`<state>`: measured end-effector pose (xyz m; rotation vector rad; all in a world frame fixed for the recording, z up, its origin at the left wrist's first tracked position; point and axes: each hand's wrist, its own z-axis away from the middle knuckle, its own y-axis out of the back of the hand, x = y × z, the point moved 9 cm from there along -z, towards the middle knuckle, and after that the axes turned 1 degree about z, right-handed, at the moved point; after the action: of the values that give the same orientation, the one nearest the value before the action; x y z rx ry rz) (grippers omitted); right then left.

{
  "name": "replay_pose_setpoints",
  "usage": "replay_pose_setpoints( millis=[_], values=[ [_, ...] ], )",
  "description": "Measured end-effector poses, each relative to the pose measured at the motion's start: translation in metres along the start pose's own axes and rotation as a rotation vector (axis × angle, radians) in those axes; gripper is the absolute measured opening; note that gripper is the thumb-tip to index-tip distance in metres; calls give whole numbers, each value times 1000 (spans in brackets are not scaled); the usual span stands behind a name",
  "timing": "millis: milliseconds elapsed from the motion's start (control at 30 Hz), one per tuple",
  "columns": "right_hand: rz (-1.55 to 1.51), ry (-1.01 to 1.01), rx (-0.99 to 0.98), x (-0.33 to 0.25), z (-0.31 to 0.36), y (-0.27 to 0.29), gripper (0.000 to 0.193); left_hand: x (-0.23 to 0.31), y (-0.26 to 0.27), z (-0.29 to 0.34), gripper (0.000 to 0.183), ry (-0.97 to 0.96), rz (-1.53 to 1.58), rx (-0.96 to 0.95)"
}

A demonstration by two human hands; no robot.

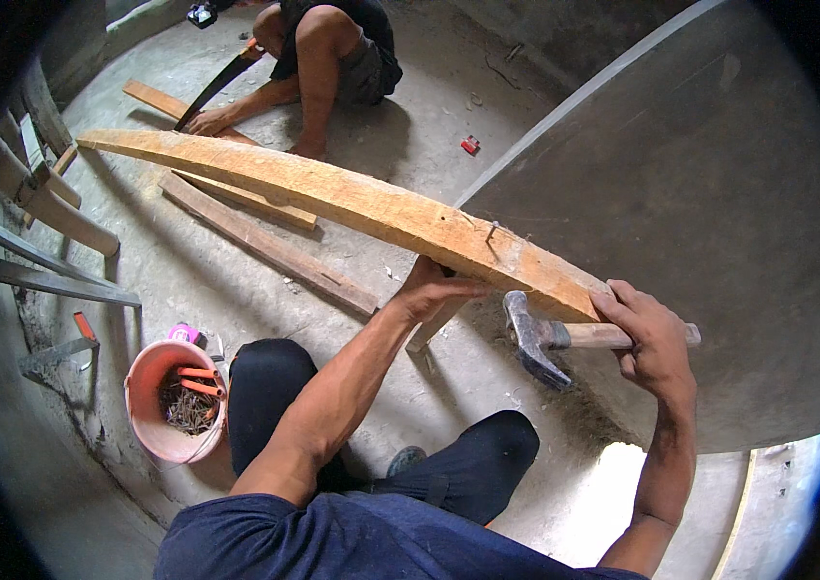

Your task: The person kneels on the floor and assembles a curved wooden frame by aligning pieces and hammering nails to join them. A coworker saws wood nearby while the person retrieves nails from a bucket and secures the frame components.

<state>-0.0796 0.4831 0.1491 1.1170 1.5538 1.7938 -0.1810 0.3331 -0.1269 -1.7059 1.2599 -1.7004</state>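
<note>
A long wooden beam (333,198) slants across the view from far left to near right. A nail (492,232) stands up out of its top face. My left hand (434,288) grips the beam's near side from below, its fingers partly hidden under the wood. At the beam's right end, my right hand (647,333) is wrapped round the wooden handle of a claw hammer (531,338), with its fingers also resting on the beam. The hammer's metal head hangs beside the beam's near edge. A shorter wooden piece (436,324) shows below the beam, next to my left hand.
A pink bucket (144,411) with nails and orange-handled tools stands by my left knee. Behind it lies a pink tape measure (185,333). Loose boards (270,246) lie beyond. Another person (333,58) holds a handsaw (212,92) at the back. A curved concrete wall (681,213) rises at right.
</note>
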Motion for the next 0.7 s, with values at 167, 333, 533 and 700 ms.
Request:
replay_pose_setpoints(
  millis=[167, 333, 533, 700],
  values=[
    [25, 32, 29, 0, 0, 0, 68, 2, 0, 1, 107, -7, -34, 16],
    [19, 24, 30, 1, 2, -2, 68, 0, 0, 3, 108, 3, -27, 29],
    [46, 51, 48, 3, 4, -5, 76, 4, -1, 6, 102, 6, -2, 18],
    [83, 36, 15, 3, 5, -6, 77, 12, 4, 6, 96, 3, -3, 17]
  ],
)
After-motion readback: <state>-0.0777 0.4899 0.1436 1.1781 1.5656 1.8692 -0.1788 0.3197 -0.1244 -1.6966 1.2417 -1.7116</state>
